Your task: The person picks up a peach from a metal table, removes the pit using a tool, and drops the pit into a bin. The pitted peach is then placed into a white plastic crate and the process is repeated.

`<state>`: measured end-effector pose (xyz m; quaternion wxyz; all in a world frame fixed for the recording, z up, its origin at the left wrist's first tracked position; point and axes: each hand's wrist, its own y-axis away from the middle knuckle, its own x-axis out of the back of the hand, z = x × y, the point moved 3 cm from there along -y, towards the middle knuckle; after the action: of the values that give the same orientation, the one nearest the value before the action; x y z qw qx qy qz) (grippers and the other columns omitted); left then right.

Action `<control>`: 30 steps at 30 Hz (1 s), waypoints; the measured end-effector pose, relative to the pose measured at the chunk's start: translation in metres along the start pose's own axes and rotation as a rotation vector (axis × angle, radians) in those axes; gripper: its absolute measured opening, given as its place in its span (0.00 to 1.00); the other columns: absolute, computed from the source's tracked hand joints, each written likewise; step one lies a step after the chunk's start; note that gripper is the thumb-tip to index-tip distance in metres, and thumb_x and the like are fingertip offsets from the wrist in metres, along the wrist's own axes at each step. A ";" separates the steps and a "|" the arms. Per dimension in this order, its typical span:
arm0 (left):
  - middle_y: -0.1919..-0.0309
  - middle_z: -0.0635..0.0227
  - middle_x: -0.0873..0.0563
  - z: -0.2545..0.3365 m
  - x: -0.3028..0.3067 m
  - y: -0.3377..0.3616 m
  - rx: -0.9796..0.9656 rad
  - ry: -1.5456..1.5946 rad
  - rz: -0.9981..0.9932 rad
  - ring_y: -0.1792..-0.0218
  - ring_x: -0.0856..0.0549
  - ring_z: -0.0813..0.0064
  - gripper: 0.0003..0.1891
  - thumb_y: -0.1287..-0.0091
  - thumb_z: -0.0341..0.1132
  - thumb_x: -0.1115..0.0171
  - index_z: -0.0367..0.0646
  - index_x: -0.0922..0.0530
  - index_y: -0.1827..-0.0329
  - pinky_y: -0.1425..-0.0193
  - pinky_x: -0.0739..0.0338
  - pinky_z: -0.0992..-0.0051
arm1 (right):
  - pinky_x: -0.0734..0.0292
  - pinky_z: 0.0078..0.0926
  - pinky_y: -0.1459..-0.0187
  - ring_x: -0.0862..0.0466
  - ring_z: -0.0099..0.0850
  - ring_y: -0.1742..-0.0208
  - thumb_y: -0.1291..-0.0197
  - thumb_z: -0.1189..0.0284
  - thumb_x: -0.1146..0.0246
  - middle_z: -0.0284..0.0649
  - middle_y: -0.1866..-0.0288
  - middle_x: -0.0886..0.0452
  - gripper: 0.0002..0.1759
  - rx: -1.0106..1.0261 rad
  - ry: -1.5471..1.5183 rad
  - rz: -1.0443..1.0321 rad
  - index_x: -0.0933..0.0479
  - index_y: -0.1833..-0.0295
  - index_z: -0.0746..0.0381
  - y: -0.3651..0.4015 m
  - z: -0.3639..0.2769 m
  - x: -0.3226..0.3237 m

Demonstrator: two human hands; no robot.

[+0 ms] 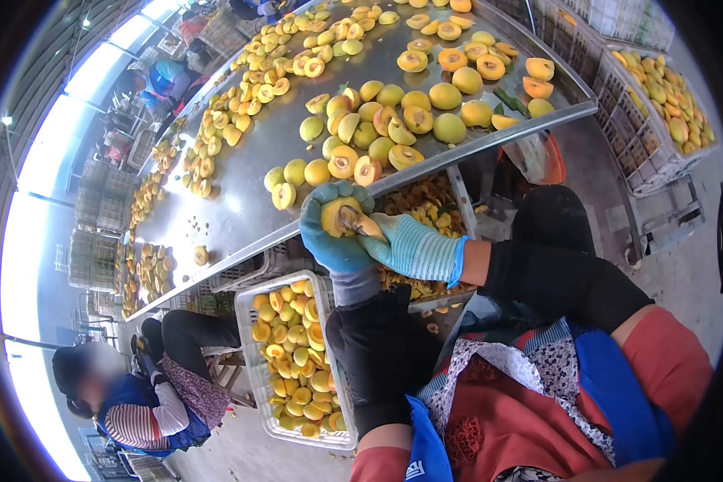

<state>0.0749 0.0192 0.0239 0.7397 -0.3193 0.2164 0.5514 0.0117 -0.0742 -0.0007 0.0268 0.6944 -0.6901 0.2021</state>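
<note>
Cupping a yellow peach half (333, 215) cut face up, the left hand (335, 241) in a dark blue glove is closed snugly round it. The right hand (410, 247) in a pale knit glove pinches a small metal scoop (353, 219) dug into the brownish centre. Below the grip, a white plastic tray (247, 361) is heaped with pitted halves (297, 361). Above it, a steel table (241, 201) carries many more yellow fruits (394, 120), so much work likely remains.

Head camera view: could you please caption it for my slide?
Gloved left hand holds a peach while the right hand presses a small tool into it, beside a table of fruit.
</note>
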 end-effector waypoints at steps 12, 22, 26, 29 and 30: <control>0.62 0.57 0.17 -0.003 -0.015 0.010 -0.082 0.039 0.071 0.63 0.17 0.59 0.14 0.28 0.40 0.52 0.37 0.23 0.56 0.58 0.19 0.62 | 0.23 0.53 0.58 0.19 0.60 0.60 0.30 0.60 0.47 0.60 0.62 0.18 0.17 0.021 -0.010 0.115 0.28 0.49 0.64 0.007 -0.009 0.000; 0.67 0.55 0.17 0.001 0.001 0.011 0.049 -0.099 -0.003 0.69 0.16 0.60 0.17 0.27 0.42 0.54 0.35 0.24 0.60 0.66 0.19 0.64 | 0.23 0.50 0.54 0.18 0.58 0.56 0.32 0.58 0.46 0.59 0.60 0.18 0.20 -0.086 0.088 -0.116 0.26 0.51 0.66 0.010 0.000 0.000; 0.70 0.55 0.17 0.005 0.004 0.010 0.119 -0.071 -0.047 0.73 0.17 0.60 0.20 0.26 0.45 0.54 0.35 0.23 0.62 0.69 0.20 0.66 | 0.24 0.49 0.54 0.18 0.58 0.55 0.32 0.57 0.45 0.58 0.60 0.17 0.20 -0.068 0.002 -0.169 0.24 0.53 0.66 0.011 -0.004 0.003; 0.73 0.55 0.17 0.004 0.006 0.008 0.196 -0.185 0.007 0.74 0.17 0.60 0.23 0.26 0.48 0.54 0.35 0.22 0.65 0.70 0.21 0.64 | 0.24 0.48 0.54 0.18 0.58 0.55 0.32 0.57 0.45 0.57 0.61 0.17 0.20 -0.084 0.032 -0.211 0.24 0.53 0.66 0.012 -0.007 0.011; 0.73 0.55 0.17 0.003 0.005 0.009 0.189 -0.139 0.019 0.75 0.17 0.61 0.24 0.26 0.49 0.54 0.35 0.22 0.66 0.70 0.21 0.64 | 0.24 0.48 0.54 0.18 0.58 0.56 0.32 0.57 0.45 0.57 0.61 0.17 0.20 -0.082 0.015 -0.220 0.24 0.53 0.65 0.013 -0.011 0.011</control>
<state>0.0682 0.0266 0.0207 0.7744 -0.2071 0.2184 0.5565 -0.0037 -0.0822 0.0095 0.0826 0.7628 -0.6171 0.1748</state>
